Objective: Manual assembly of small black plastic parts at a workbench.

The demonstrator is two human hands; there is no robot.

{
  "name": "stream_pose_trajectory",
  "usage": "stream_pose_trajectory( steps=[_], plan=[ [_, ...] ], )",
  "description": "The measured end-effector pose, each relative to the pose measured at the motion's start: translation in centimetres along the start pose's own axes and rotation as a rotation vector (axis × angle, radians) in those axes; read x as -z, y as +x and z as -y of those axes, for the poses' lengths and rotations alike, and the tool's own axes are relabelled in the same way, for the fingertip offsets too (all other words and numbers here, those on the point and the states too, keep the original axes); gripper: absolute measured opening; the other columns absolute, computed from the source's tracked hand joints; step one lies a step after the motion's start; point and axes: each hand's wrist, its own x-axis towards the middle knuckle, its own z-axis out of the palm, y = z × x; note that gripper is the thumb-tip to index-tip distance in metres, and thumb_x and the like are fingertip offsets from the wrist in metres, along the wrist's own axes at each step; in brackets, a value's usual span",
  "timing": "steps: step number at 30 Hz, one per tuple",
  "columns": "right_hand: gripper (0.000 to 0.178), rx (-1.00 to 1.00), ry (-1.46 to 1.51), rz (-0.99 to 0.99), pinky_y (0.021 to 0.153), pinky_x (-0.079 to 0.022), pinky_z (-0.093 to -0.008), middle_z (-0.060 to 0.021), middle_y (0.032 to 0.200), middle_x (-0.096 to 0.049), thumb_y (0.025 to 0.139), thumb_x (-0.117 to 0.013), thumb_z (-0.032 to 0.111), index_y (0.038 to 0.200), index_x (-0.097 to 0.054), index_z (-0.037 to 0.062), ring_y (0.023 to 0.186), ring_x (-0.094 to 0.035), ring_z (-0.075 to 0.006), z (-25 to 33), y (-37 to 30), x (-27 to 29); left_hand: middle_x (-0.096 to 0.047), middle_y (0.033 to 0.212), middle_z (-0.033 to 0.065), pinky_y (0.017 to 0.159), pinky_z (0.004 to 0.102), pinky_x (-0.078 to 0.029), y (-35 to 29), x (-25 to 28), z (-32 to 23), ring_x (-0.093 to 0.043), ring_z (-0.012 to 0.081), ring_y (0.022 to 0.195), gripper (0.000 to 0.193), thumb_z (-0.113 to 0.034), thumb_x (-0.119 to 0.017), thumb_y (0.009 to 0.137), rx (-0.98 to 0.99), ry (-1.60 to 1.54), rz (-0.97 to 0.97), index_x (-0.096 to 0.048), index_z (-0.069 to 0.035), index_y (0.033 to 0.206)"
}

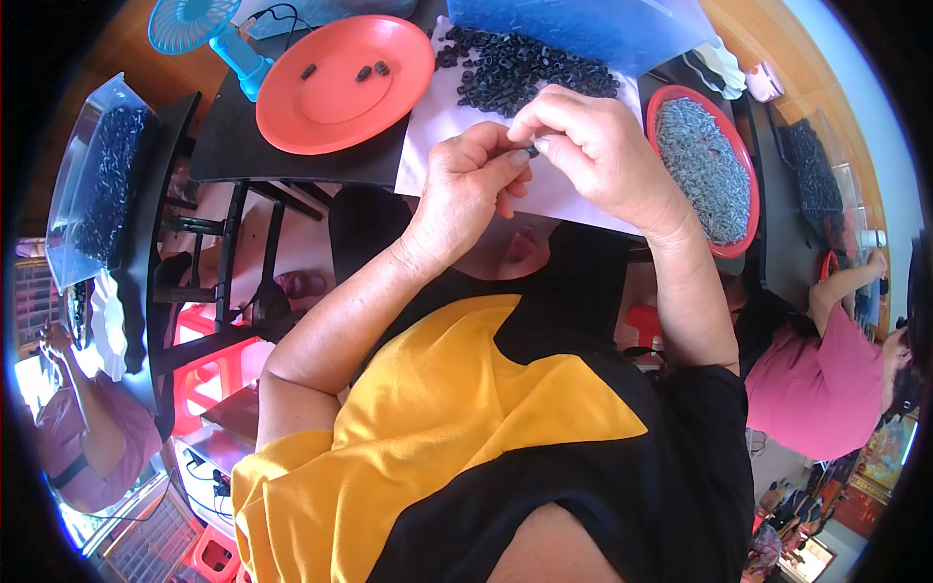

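Both my hands meet over a white sheet (437, 146) on the dark table. My left hand (466, 185) is closed, with a small black plastic part (532, 153) pinched between thumb and forefinger. My right hand (598, 160) is closed in a pinch at that same part, its fingertips against it; whether it grips anything else is hidden. Just beyond my hands lies a heap of small black plastic parts (515, 68). An oval red tray (653, 121) full of small silvery metal pieces (702, 165) stands to the right.
A round orange-red plate (292, 121) at the left bears three black parts. Behind it stands a blue fan (238, 58); a clear blue bin (583, 29) is behind the heap. Other bins (97, 185) stand on side tables. A person in pink (816, 389) works at right, another person (92, 437) at left.
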Motion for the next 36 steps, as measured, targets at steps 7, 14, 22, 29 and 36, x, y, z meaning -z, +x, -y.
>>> stream_pose_trajectory(
  steps=[7,14,22,29,36],
  plan=[
    [0.012,-0.165,0.122,-0.119,0.065,-0.053,-0.035,-0.0124,0.083,-0.069,0.082,-0.061,-0.005,0.091,-0.063,0.0023,0.074,-0.069,-0.0289,0.4,-0.1,-1.0,-0.064,0.081,0.0052,0.054,0.0208,-0.049,0.1,-0.2,-0.3,-0.061,0.0083,0.068,0.013,-0.007,-0.059,0.097,0.022,-0.016,-0.033,-0.064,0.003,0.103],
    [0.015,-0.171,0.162,-0.212,0.068,-0.053,-0.0309,-0.0119,0.082,-0.07,0.082,-0.061,-0.009,0.093,-0.065,0.0002,0.076,-0.071,-0.0237,0.7,-0.7,-0.9,-0.066,0.079,0.0048,0.051,0.021,-0.047,0.3,-0.3,-0.2,-0.062,0.0092,0.066,0.016,-0.011,-0.061,0.098,0.026,-0.009,-0.079,-0.068,0.003,0.104],
    [0.015,-0.157,0.165,-0.197,0.069,-0.055,-0.0309,-0.0129,0.082,-0.071,0.081,-0.06,-0.01,0.092,-0.066,-0.0006,0.077,-0.072,-0.0242,0.5,-0.5,-1.0,-0.066,0.079,0.0043,0.051,0.0201,-0.047,0.4,-0.4,-0.1,-0.062,0.0084,0.066,0.016,-0.011,-0.062,0.098,0.021,-0.019,-0.082,-0.068,0.002,0.103],
    [0.019,-0.159,0.137,-0.185,0.07,-0.055,-0.0315,-0.0136,0.083,-0.071,0.079,-0.057,-0.012,0.092,-0.066,-0.0012,0.078,-0.072,-0.0249,0.6,-0.4,-1.0,-0.066,0.079,0.0043,0.05,0.0197,-0.046,0.3,-0.5,0.0,-0.062,0.0079,0.065,0.015,-0.011,-0.062,0.098,0.012,-0.017,-0.092,-0.068,0.002,0.102],
    [0.021,-0.157,0.112,-0.182,0.066,-0.054,-0.0325,-0.0135,0.082,-0.071,0.078,-0.056,-0.012,0.09,-0.066,0.0009,0.075,-0.072,-0.0261,0.5,-0.4,-1.2,-0.066,0.077,0.0047,0.048,0.0195,-0.045,0.3,-0.6,-0.2,-0.061,0.0077,0.062,0.015,-0.01,-0.062,0.097,0.017,0.003,-0.107,-0.067,0.003,0.1]
  ],
)
